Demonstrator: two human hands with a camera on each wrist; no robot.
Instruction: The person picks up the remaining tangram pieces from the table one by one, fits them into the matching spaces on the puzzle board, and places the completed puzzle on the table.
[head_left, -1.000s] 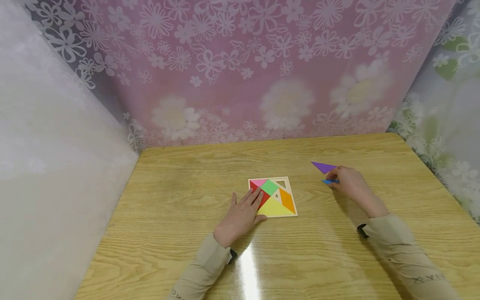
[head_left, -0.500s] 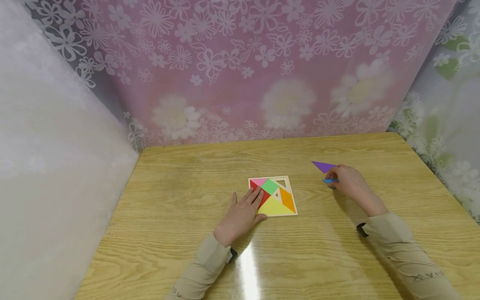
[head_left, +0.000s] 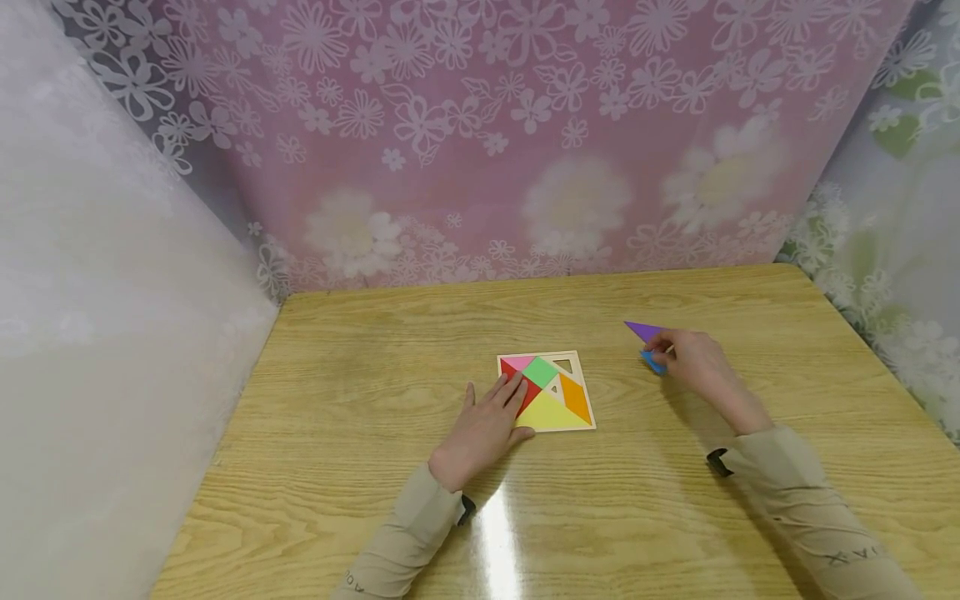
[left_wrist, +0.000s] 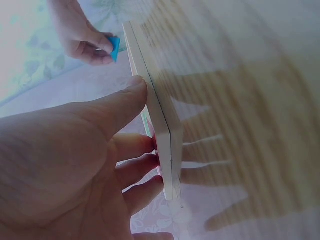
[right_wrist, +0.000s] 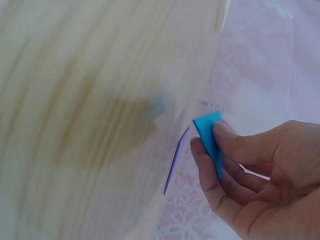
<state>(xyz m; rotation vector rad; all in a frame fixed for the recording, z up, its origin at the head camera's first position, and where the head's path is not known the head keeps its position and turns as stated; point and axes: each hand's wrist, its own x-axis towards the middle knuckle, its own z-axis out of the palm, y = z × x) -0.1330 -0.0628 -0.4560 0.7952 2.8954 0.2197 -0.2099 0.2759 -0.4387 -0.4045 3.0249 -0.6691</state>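
Observation:
A square wooden tangram board (head_left: 595,408) lies mid-table. Set in it are a red triangle (head_left: 533,392), a pink triangle (head_left: 517,363), a green square (head_left: 541,372), an orange parallelogram (head_left: 574,398) and a yellow triangle (head_left: 551,414). My left hand (head_left: 478,439) rests its outstretched fingers on the red piece, with the thumb along the board's near edge. Between thumb and fingers, my right hand (head_left: 697,362) pinches a small blue triangle (right_wrist: 208,131), held above the table to the right of the board. Partly behind that hand is a purple triangle (head_left: 642,330).
Two bare recesses show in the board, one at the far right corner (head_left: 564,366) and a smaller one (head_left: 555,389) beside the orange piece. A pink flowered curtain (head_left: 450,208) hangs along the far table edge, with pale cloths at both sides.
The blue triangle has turned in my right hand's fingers and tilts differently. That hand has shifted slightly left, covering more of the purple triangle. My left hand stays in place.

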